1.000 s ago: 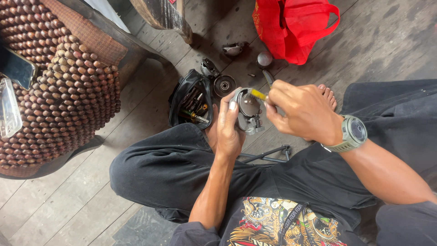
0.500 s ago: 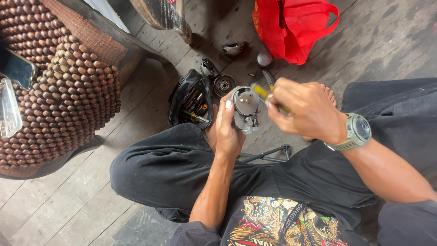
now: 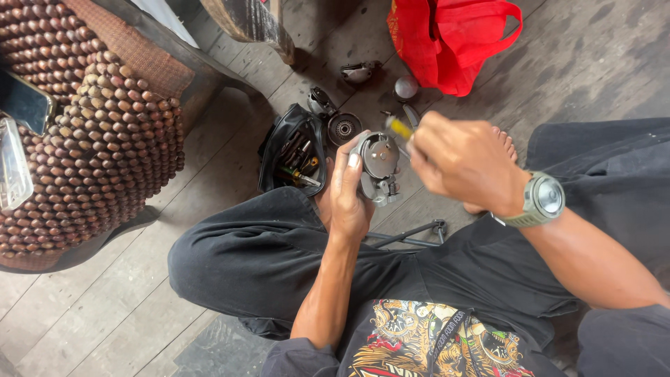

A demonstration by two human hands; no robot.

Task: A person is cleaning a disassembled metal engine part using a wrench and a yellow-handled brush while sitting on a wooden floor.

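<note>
Metal part: a round grey machine part [image 3: 380, 166] sits at the middle of the view, held up above the floor, its flat round face turned toward the camera.
Left hand: the left hand [image 3: 347, 199] is closed around the part from 7 o'clock, thumb lying along its left edge.
Right hand: the right hand [image 3: 466, 162] is closed on a tool with a yellow handle [image 3: 399, 128]; it stands at 3 o'clock of the part, very near.
Tool axis: the tool runs from 2 o'clock down toward the part's face; I cannot tell if the tip touches.
Nearer hand: the left already holds the part; the right only comes close.
Red bag: a red cloth bag [image 3: 447, 42] lies at 1 o'clock on the wooden floor [image 3: 593, 63].
Black pouch: an open black tool pouch [image 3: 289, 150] at 9 o'clock, just beside the part.
Beaded cover: brown wooden beads [image 3: 77, 139] at far 9 o'clock.
</note>
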